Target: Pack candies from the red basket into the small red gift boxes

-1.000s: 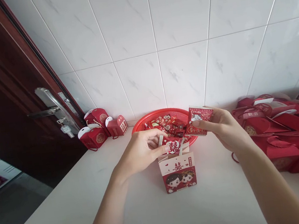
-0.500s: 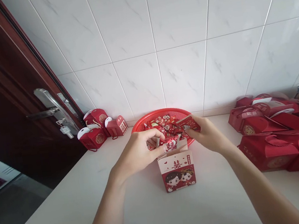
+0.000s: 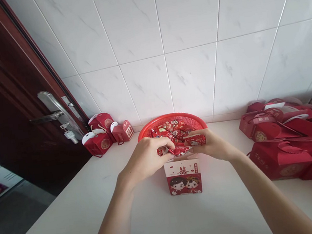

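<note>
A red and white box (image 3: 184,177) with two cartoon faces stands upright on the white table, its top open. My left hand (image 3: 152,153) pinches a shiny red packet (image 3: 179,150) at the box's mouth. My right hand (image 3: 210,144) grips a small red printed carton (image 3: 195,139) just right of the packet, beside the box's top edge. Right behind the box is a red mesh basket (image 3: 170,116) holding many red wrapped packets (image 3: 171,127). The fingertips of my right hand are partly hidden by the carton.
Small red gift boxes (image 3: 98,143) stand at the back left, near a dark door with a metal handle (image 3: 56,111). A large group of red boxes (image 3: 280,157) fills the right side of the white table (image 3: 147,219). A tiled wall rises behind.
My right hand and its carton have moved down toward the box's opening. The red packet in my left hand sits slightly lower, flatter over the mouth. The box looks more upright.
</note>
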The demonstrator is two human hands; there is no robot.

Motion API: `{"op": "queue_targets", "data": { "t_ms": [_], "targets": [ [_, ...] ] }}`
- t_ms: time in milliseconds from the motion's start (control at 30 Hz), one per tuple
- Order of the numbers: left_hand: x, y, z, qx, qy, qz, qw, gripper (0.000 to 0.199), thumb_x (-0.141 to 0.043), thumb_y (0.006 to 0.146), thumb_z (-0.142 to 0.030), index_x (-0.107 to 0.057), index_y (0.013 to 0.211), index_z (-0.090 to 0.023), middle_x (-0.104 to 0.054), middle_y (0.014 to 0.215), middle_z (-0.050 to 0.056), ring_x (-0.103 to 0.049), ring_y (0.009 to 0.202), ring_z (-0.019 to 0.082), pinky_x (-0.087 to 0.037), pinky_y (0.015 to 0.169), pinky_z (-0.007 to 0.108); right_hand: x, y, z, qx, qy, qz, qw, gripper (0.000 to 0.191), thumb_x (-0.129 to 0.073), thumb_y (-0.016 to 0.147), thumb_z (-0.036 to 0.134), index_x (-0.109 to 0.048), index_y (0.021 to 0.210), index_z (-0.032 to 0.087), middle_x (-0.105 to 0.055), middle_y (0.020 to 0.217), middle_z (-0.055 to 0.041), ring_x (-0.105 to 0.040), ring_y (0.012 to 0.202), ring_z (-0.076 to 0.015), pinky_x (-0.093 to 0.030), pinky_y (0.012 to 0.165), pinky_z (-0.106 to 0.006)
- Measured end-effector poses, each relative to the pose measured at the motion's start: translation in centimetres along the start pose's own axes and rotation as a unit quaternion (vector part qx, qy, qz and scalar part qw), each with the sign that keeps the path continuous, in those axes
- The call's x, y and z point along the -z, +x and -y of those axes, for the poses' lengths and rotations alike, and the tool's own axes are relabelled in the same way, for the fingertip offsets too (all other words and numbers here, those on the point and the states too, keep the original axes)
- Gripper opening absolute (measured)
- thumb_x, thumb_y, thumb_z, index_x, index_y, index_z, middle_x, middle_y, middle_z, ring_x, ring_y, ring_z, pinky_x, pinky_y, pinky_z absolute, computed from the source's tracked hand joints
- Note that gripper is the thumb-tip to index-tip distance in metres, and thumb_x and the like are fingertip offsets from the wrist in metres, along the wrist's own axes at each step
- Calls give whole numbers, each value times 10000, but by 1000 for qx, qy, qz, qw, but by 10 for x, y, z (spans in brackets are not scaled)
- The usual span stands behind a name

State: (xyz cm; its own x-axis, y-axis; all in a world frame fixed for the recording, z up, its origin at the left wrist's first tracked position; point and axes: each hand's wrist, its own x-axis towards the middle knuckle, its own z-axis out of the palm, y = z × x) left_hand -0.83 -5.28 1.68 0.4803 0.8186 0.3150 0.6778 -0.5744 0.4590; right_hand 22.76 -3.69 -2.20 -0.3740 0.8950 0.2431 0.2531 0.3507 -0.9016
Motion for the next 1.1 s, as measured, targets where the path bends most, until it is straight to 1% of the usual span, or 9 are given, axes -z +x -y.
{"op": "queue_targets", "data": {
  "t_ms": [133,367,600,767,833,900,967,1033,1100],
  "targets": [
    [-2,3,0,-33,-1,35,999,188,-618,791,-105,-751,837,-229,-745,771,-37,-635,657,141,-464,622,256,3,-2,4,17,49,60,997,211,-748,828,341,-778,951,172,-782,1036,-85,-710,1042,-283,-563,937,-426],
    [-3,5,2,-64,58,34,996,223,-623,805,-69,-782,815,-225,-723,875,17,-646,741,169,-447,653,288,6,-3,7,8,51,75,996,256,-737,847,339,-787,1047,187,-783,1074,-75,-709,1032,-267,-566,948,-435],
    [-3,4,-1,-42,89,75,992,247,-607,838,-101,-805,851,-246,-672,831,17,-599,707,164,-401,621,284,6,-4,4,-3,24,40,999,171,-743,818,319,-769,928,190,-756,972,-55,-687,943,-250,-575,853,-408],
    [-4,1,-4,-63,91,105,988,304,-530,816,-66,-678,598,-217,-565,685,3,-521,622,154,-340,569,280,6,-3,-3,15,-4,24,1000,139,-717,822,309,-768,895,202,-737,958,-54,-673,903,-234,-572,759,-357],
    [-3,-1,-5,-68,99,107,987,326,-512,817,-62,-657,567,-214,-549,675,11,-519,625,165,-334,568,284,5,-3,-3,20,-8,16,1000,141,-717,826,320,-771,888,205,-738,972,-58,-676,913,-238,-575,760,-353],
    [-2,-3,-7,-64,111,112,985,331,-493,818,-55,-708,634,-227,-557,695,13,-529,640,169,-348,579,281,5,-3,-2,20,-10,19,1000,157,-712,839,334,-772,896,200,-741,966,-61,-677,915,-243,-575,769,-360],
    [-1,-3,-9,-63,111,112,985,382,-470,822,-46,-785,821,-263,-579,727,6,-536,652,164,-369,594,269,5,-4,0,19,-16,19,1000,176,-708,852,347,-773,916,196,-743,966,-64,-675,920,-247,-573,770,-365],
    [-1,-3,-10,-76,93,105,987,481,-457,828,-40,-795,1042,-308,-618,768,0,-553,675,160,-400,625,258,5,-4,2,18,-25,13,999,188,-709,856,355,-774,930,194,-748,974,-67,-674,924,-250,-571,763,-362],
    [-3,-3,-12,-94,72,101,988,501,-469,843,-48,-780,1127,-319,-658,804,6,-583,720,169,-435,680,267,5,-4,2,17,-31,12,999,198,-710,858,363,-772,933,191,-753,967,-64,-677,918,-248,-568,768,-365]
  ]
}}
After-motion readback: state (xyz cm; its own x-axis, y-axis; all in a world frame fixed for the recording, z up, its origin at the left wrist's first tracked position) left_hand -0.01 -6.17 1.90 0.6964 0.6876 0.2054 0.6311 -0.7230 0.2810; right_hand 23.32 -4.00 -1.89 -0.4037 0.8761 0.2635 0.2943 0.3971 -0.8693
